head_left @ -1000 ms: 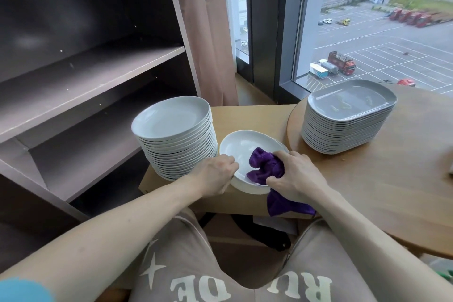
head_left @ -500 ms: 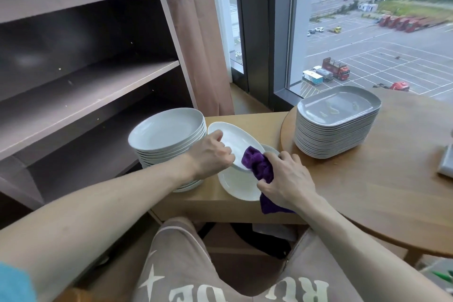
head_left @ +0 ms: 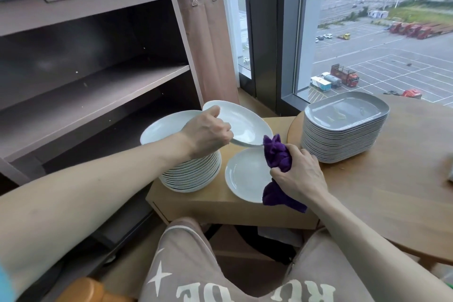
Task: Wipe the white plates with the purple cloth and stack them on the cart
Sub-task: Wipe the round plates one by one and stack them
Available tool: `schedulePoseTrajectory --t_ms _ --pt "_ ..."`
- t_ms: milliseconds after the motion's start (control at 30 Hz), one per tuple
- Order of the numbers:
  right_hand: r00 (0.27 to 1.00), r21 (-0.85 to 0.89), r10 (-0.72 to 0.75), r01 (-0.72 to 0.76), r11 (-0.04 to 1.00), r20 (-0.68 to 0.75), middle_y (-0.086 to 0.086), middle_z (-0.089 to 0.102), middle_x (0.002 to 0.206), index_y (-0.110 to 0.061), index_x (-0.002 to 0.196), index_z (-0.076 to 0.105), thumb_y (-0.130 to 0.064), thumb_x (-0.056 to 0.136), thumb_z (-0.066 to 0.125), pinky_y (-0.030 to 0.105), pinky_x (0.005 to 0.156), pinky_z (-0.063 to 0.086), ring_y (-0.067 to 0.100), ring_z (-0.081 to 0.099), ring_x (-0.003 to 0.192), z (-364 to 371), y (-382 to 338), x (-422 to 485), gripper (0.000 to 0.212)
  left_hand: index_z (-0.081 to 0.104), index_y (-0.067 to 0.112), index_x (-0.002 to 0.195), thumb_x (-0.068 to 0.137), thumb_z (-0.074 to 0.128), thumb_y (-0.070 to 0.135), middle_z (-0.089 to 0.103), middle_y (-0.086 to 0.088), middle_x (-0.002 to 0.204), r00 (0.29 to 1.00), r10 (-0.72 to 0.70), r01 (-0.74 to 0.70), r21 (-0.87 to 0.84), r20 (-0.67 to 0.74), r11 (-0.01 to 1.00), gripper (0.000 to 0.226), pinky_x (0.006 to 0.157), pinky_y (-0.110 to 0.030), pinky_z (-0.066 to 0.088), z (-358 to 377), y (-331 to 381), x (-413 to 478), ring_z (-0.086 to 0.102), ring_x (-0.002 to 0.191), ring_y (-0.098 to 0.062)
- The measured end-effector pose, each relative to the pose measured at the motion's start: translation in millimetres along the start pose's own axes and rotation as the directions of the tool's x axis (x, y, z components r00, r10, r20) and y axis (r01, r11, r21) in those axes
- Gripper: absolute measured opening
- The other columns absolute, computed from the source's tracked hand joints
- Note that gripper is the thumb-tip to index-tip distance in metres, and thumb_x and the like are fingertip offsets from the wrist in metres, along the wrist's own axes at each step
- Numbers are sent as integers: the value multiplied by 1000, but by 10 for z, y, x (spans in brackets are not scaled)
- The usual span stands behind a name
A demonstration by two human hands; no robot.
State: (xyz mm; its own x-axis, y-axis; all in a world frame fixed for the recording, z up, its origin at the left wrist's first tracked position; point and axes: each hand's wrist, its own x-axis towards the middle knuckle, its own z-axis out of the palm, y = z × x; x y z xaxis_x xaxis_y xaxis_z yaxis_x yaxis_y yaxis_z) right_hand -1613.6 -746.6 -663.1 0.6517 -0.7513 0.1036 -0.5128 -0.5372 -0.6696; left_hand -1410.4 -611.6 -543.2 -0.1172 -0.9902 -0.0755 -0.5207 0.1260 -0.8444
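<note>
My left hand (head_left: 208,133) grips the near rim of a white plate (head_left: 241,121) and holds it lifted and tilted above the small wooden stand (head_left: 220,206). Partly under my left forearm stands a tall stack of white plates (head_left: 188,171). Another white plate (head_left: 242,175) lies flat on the stand to the right of the stack. My right hand (head_left: 297,174) holds the bunched purple cloth (head_left: 278,154) over that flat plate's right edge, its tip close to the lifted plate's rim. The brown cart (head_left: 93,95) with its bare shelves stands to the left.
A stack of grey rectangular plates (head_left: 343,127) sits on the round wooden table (head_left: 392,191) at the right. A brown curtain (head_left: 208,39) and a window are behind. My knees are below the stand.
My left hand has lifted the top plate off the one beneath and carried it up and to the left. My right hand with the cloth has come off the lifted plate.
</note>
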Motion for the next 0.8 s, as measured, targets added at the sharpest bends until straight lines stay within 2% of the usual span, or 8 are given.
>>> schedulePoseTrajectory --t_ms 100,200,267,433,633,800 --pt "1000 -7 4 -4 1000 25 -5 49 104 -39 136 46 -49 76 58 40 88 42 23 43 104 16 11 -11 62 56 23 57 73 78 8 48 5 52 996 -40 37 -33 -82 999 31 64 -30 46 13 -39 -77 42 42 -20" --pt "998 -34 -5 7 999 65 -6 50 107 -41 137 46 -50 73 56 42 93 44 22 43 107 50 9 -40 66 60 20 58 81 82 20 50 4 51 977 -123 107 -103 -172 989 31 64 -29 44 20 -104 -181 43 40 -21" --pt "996 -52 -16 21 998 84 -6 51 110 -42 138 45 -50 72 56 41 94 44 21 43 108 82 10 -63 67 62 19 59 81 82 19 53 4 51 962 -192 174 -104 -193 979 30 64 -30 45 40 -176 -265 46 40 -21" --pt "992 -67 -48 56 996 120 -8 50 106 -42 131 47 -49 72 56 39 88 42 20 41 103 154 -7 -103 60 61 17 58 74 82 11 55 1 51 927 -330 306 -148 -177 940 27 61 -29 39 127 -254 -541 45 41 -24" --pt "992 -82 -61 71 994 114 -7 50 102 -40 126 50 -43 77 60 40 86 43 22 42 102 173 -6 -128 50 63 13 60 78 86 28 55 -1 51 877 -463 418 -267 -130 868 33 62 -31 43 344 -94 -865 39 43 -24" --pt "992 -94 -55 66 993 113 -7 50 101 -42 127 49 -44 77 61 42 88 45 23 43 101 177 17 -138 51 63 12 60 78 87 30 53 -1 50 842 -529 473 -328 -106 818 35 60 -31 39 485 1 -1042 26 47 -21"
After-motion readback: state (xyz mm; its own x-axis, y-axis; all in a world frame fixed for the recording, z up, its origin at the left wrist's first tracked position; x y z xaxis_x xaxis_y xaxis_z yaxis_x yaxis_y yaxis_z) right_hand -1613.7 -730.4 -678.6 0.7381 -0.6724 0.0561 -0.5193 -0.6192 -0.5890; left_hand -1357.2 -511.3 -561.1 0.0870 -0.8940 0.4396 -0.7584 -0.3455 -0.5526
